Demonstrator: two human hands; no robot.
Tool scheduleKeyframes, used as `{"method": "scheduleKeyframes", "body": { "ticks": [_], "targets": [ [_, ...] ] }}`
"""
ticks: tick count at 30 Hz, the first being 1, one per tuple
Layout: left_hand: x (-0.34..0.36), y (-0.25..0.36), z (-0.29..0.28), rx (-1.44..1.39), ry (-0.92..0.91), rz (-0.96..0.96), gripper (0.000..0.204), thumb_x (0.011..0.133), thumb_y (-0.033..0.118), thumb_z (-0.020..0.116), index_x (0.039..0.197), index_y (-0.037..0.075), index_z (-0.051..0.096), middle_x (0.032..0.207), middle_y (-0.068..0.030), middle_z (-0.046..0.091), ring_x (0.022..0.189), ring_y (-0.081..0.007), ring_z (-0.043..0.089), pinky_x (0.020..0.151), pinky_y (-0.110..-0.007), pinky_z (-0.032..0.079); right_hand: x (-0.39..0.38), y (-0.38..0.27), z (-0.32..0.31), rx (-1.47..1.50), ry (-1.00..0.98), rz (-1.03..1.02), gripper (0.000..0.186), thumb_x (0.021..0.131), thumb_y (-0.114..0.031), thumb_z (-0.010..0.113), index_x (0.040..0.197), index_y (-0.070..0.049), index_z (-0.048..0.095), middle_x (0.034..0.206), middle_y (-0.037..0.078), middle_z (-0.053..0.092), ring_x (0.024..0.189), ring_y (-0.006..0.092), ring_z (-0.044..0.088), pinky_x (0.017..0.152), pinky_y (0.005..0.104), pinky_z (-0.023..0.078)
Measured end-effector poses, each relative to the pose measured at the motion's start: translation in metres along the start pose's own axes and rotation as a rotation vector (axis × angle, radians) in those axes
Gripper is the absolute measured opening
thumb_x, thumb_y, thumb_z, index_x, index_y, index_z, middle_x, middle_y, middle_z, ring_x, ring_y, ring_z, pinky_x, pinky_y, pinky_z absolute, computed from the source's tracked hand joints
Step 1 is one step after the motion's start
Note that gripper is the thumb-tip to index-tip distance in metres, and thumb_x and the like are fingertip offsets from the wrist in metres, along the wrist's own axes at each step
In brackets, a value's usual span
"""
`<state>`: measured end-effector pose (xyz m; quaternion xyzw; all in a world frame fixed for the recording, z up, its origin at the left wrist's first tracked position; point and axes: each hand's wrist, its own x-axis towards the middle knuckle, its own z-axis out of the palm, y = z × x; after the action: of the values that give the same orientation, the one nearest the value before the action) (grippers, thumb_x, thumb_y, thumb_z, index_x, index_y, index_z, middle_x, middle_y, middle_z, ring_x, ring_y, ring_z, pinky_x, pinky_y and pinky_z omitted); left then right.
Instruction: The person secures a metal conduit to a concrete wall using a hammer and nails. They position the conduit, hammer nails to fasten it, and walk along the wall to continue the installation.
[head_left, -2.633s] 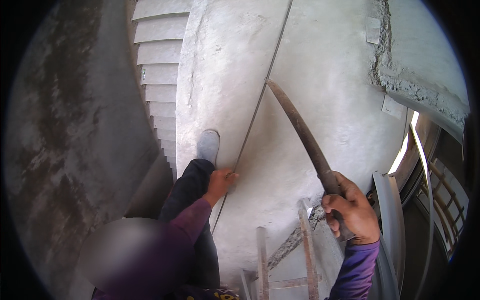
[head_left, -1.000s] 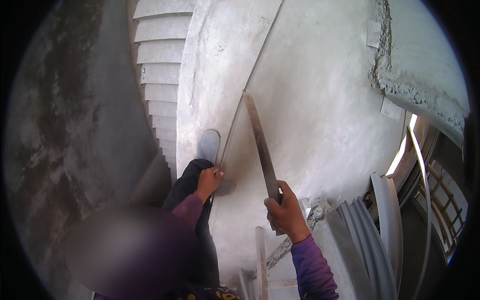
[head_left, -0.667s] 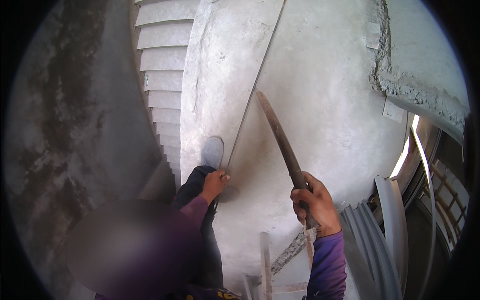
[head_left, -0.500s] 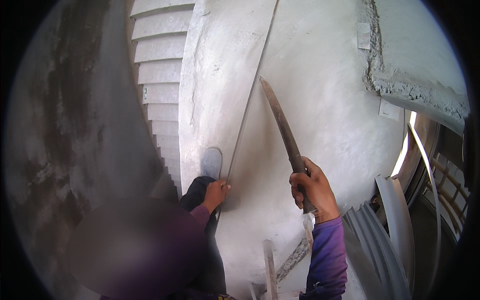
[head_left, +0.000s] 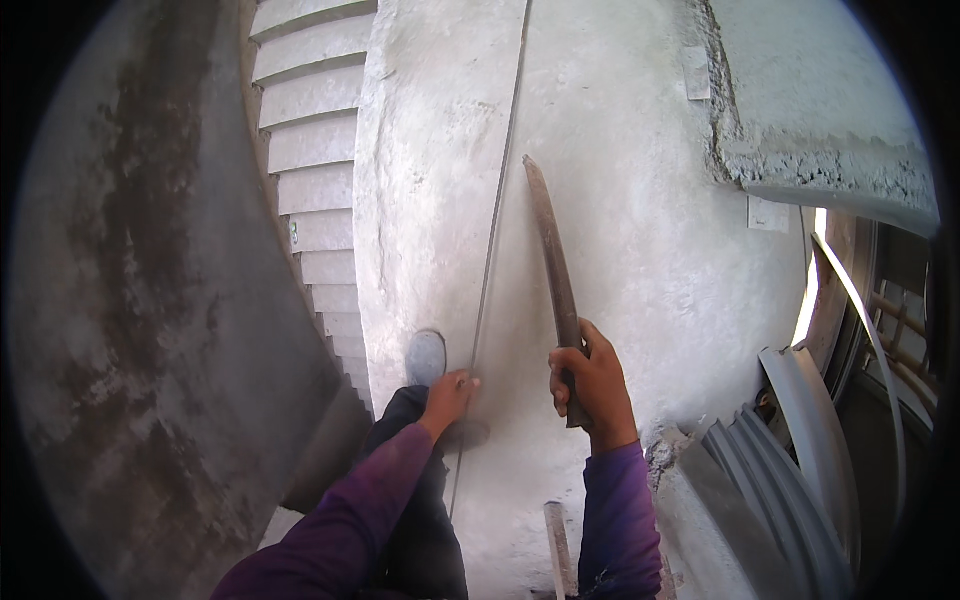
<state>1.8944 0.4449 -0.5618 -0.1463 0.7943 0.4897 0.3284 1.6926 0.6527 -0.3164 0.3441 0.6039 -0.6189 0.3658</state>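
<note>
My left hand (head_left: 449,402) pinches a thin dark rod (head_left: 500,200) lying lengthwise along the pale concrete surface (head_left: 650,280). To its right, my right hand (head_left: 598,395) grips a long, dark, worn bar (head_left: 550,255) with a narrow tip. That tip is a short gap to the right of the rod. My grey-shod foot (head_left: 427,355) is left of the rod, just beyond my left hand.
Narrow concrete steps (head_left: 310,130) run along the left, beside a stained dark wall (head_left: 140,250). At right are a broken concrete ledge (head_left: 820,165), an opening, and grey corrugated metal pieces (head_left: 760,480). A rusty upright post (head_left: 560,540) stands at the bottom.
The bar's tip has come away from the rod to the right. Both the rod and my left hand appear lower or more upright as the view has shifted.
</note>
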Motion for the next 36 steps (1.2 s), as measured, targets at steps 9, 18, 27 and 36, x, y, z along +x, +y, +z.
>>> {"method": "scheduleKeyframes", "body": {
  "ticks": [9,18,27,36],
  "targets": [
    [0.152,0.087,-0.044,-0.224,0.062,-0.056,0.036,0.1,0.023,0.069,0.071,0.002,0.062,0.066,-0.0093,0.071,0.058,-0.0186,0.071,0.058,-0.034,0.056,-0.046,0.048,-0.011,0.261,0.151,0.061,0.046,0.09,-0.003,0.056,0.135,0.003,0.047,0.074,0.006,0.055,0.046,0.0124,0.053,0.037,0.0296,0.045],
    [0.192,0.094,-0.066,-0.057,0.0,-0.099,0.033,0.1,0.02,0.068,0.074,0.001,0.061,0.07,-0.0105,0.073,0.062,-0.0181,0.073,0.057,-0.033,0.056,-0.063,0.085,-0.024,0.405,0.214,0.132,0.044,0.089,-0.003,0.057,0.132,0.003,0.048,0.075,0.005,0.056,0.048,0.0122,0.055,0.039,0.0297,0.047],
    [0.22,0.047,-0.083,0.011,0.037,-0.099,0.033,0.099,0.023,0.069,0.121,-0.002,0.073,0.098,-0.0162,0.079,0.08,-0.0219,0.078,0.075,-0.034,0.06,-0.053,0.11,-0.018,0.511,0.245,0.145,0.043,0.089,-0.002,0.056,0.131,0.004,0.049,0.074,0.005,0.056,0.046,0.0116,0.052,0.038,0.0292,0.046],
    [0.117,-0.046,-0.043,0.507,-0.15,-0.163,0.03,0.093,0.031,0.076,0.102,0.002,0.077,0.098,-0.0201,0.077,0.091,-0.0318,0.077,0.08,-0.042,0.059,-0.083,0.134,-0.002,0.635,0.304,0.225,0.044,0.087,-0.002,0.056,0.131,0.003,0.049,0.071,0.006,0.054,0.043,0.0119,0.05,0.036,0.0281,0.044]
  ]
}}
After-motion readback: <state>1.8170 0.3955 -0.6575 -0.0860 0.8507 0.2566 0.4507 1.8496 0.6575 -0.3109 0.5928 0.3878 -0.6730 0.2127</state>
